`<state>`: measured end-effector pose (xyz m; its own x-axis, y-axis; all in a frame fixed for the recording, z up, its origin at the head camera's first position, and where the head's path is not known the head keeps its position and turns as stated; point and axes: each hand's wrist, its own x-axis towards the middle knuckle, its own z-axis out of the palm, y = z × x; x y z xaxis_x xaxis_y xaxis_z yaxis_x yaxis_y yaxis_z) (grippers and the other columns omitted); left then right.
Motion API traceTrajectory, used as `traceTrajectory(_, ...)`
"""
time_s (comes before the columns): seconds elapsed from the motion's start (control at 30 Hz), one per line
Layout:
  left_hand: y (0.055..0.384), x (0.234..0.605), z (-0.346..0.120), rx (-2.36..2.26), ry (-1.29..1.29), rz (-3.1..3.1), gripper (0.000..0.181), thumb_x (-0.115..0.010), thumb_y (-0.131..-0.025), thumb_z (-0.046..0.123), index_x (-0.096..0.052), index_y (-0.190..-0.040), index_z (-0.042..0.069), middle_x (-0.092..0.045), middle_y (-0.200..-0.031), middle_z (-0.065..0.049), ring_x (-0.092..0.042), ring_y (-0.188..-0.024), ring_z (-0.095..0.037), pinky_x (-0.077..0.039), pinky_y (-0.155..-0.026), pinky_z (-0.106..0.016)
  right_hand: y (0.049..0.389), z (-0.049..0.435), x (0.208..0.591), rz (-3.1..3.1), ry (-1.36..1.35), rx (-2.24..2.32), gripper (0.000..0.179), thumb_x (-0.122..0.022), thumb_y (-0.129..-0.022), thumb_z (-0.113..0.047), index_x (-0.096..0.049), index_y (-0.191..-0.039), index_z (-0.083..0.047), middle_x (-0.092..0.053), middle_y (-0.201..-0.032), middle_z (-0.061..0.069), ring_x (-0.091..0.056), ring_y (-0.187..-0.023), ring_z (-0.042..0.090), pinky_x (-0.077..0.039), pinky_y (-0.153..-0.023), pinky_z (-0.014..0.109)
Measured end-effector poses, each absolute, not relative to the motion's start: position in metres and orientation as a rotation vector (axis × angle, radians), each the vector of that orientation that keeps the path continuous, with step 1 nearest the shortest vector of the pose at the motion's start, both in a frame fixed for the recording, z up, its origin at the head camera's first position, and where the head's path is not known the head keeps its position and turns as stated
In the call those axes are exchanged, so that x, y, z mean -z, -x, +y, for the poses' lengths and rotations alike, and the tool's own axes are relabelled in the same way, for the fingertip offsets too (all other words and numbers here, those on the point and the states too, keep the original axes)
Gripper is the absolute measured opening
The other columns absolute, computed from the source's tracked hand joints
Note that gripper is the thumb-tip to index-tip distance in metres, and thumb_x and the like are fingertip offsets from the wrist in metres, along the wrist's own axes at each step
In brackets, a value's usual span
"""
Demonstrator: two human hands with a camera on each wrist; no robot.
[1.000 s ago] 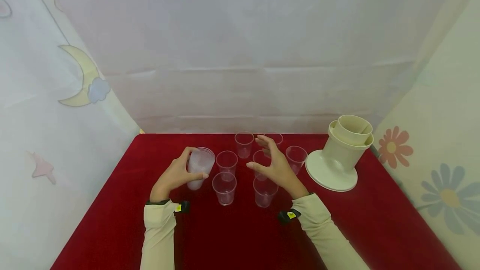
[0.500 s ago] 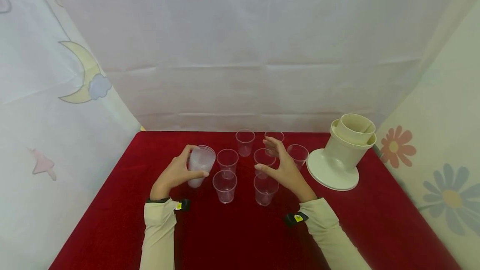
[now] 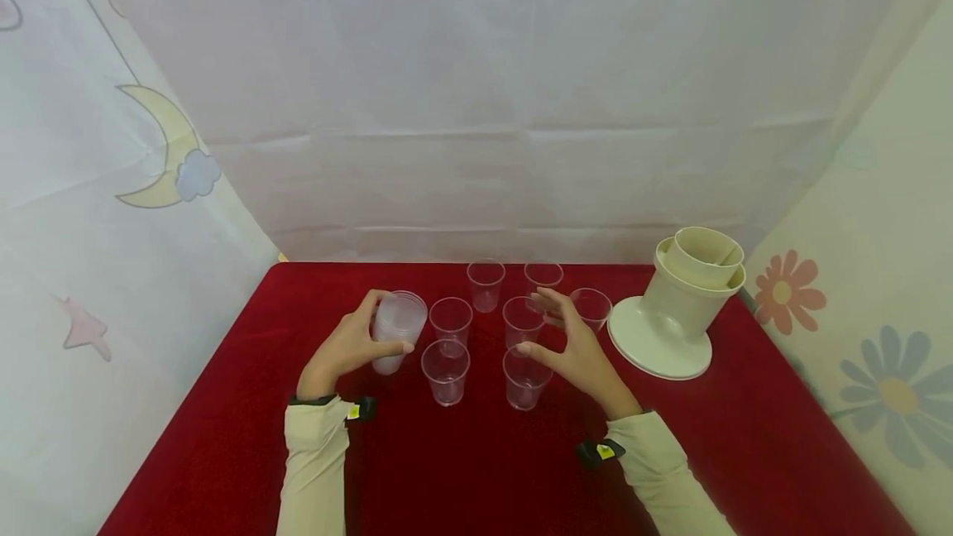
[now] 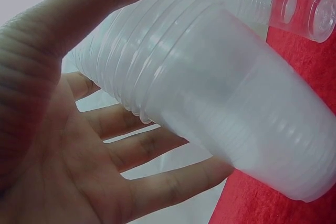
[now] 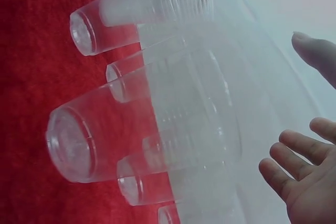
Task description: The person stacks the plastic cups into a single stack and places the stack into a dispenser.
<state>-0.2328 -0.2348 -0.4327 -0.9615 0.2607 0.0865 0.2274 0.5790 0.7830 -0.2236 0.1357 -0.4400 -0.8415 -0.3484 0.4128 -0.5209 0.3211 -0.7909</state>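
Observation:
My left hand (image 3: 346, 350) grips a stack of nested clear plastic cups (image 3: 400, 319), thumb on the near side. Their layered rims show in the left wrist view, where the stack (image 4: 220, 82) lies between the thumb and the spread fingers. To the right, my right hand (image 3: 577, 354) holds nothing; its thumb and fingers are apart. It overlaps the edges of the front right cup (image 3: 525, 387) and middle right cup (image 3: 521, 323) in the head view. The right wrist view shows a single cup (image 5: 105, 135) standing apart from the loosely extended fingers (image 5: 294, 163).
More single clear cups stand upright on the red cloth (image 3: 432, 470): a front left cup (image 3: 447, 379), a middle left cup (image 3: 451, 321), a back left cup (image 3: 486, 288), a back right cup (image 3: 543, 274) and a far right cup (image 3: 596, 308). A cream plastic stand (image 3: 673, 321) is at right.
My right hand has drawn back to the right and toward me, away from the middle of the cups. My left hand and the cup stack have stayed in place.

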Motion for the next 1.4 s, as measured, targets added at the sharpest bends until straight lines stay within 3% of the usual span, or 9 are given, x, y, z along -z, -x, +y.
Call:
traceTrajectory(0.23,0.232,0.433,-0.235,-1.373,-0.444,2.75,0.08,-0.085,-0.077,0.033,-0.037,-0.139,0.015,-0.06,-0.12,-0.016,-0.061,-0.101,-0.031,-0.057,-0.079,-0.046,0.217,0.139,0.447,-2.406,-0.789,-1.565,0.082,-0.08,-0.084,-0.014,-0.033,-0.151,-0.012,-0.044,-0.15,0.017,-0.043,-0.137,0.036,-0.038,-0.107,0.055)
traceTrajectory(0.5,0.232,0.433,-0.235,-1.374,-0.443,2.746,0.08,-0.085,-0.077,0.033,-0.037,-0.139,0.015,-0.06,-0.12,-0.016,-0.06,-0.101,-0.031,-0.057,-0.079,-0.046,0.211,0.141,0.454,-2.398,-0.788,-1.568,0.081,-0.08,-0.085,-0.012,-0.033,-0.151,-0.008,-0.047,-0.149,0.013,-0.045,-0.136,0.029,-0.039,-0.107,0.049)
traceTrajectory(0.73,0.232,0.432,-0.235,-1.372,-0.439,2.744,0.081,-0.084,-0.078,0.033,-0.036,-0.14,0.016,-0.06,-0.121,-0.016,-0.06,-0.102,-0.031,-0.057,-0.08,-0.046,0.209,0.142,0.459,-2.398,-0.788,-1.588,0.079,-0.08,-0.084,-0.014,-0.036,-0.15,-0.021,-0.05,-0.146,0.009,-0.047,-0.134,0.025,-0.041,-0.108,0.046)
traceTrajectory(0.93,0.233,0.431,-0.234,-1.371,-0.439,2.755,0.08,-0.084,-0.078,0.035,-0.037,-0.14,0.017,-0.061,-0.12,-0.014,-0.061,-0.102,-0.031,-0.057,-0.081,-0.046,0.209,0.143,0.46,-2.397,-0.792,-1.611,0.08,-0.081,-0.083,-0.014,-0.036,-0.15,-0.014,-0.052,-0.144,0.01,-0.048,-0.132,0.023,-0.041,-0.109,0.036)
traceTrajectory(1.2,0.233,0.433,-0.235,-1.367,-0.426,2.749,0.081,-0.084,-0.077,0.034,-0.037,-0.14,0.017,-0.06,-0.121,-0.014,-0.06,-0.102,-0.031,-0.057,-0.08,-0.045,0.205,0.141,0.466,-2.407,-0.798,-1.64,0.081,-0.081,-0.082,-0.012,-0.037,-0.149,-0.017,-0.053,-0.143,0.01,-0.05,-0.131,0.025,-0.041,-0.107,0.048)
traceTrajectory(1.4,0.233,0.432,-0.235,-1.359,-0.423,2.755,0.08,-0.084,-0.077,0.034,-0.037,-0.14,0.017,-0.06,-0.121,-0.014,-0.06,-0.102,-0.03,-0.057,-0.08,-0.045,0.203,0.14,0.472,-2.428,-0.797,-1.674,0.079,-0.081,-0.083,-0.015,-0.037,-0.149,-0.017,-0.053,-0.144,0.008,-0.049,-0.132,0.022,-0.042,-0.108,0.034)
